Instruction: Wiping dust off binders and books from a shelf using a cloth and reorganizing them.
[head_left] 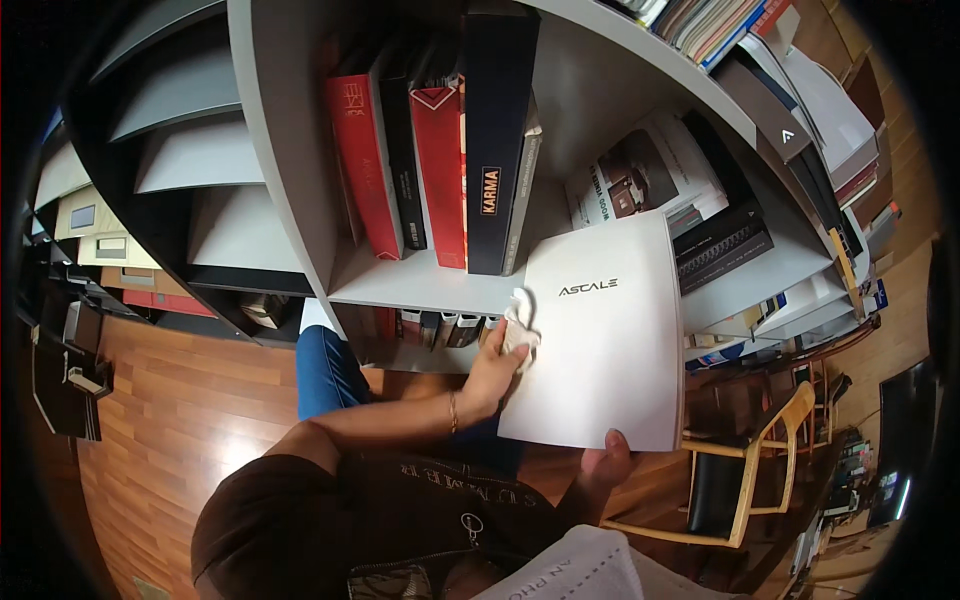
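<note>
A white catalogue (600, 350) with dark lettering on its cover stands tilted in front of me, before the shelf. My right hand (606, 464) grips its lower edge, thumb on the cover and the other fingers hidden behind it. A crumpled white cloth (521, 330) is bunched in the closed fingers of my left hand (492, 368), against the catalogue's left edge. Just beyond, red binders (436, 175) and a tall dark blue binder (498, 150) stand upright on the grey shelf (425, 287). Right of them, more catalogues (650, 170) lie leaning in a stack.
A shelf divider (285, 150) rises left of the binders, with black slanted racks (190, 155) farther left. Books fill a lower shelf (430, 328). Papers and folders (820, 110) overhang at the upper right. A wooden chair with a black seat (720, 490) stands on the right.
</note>
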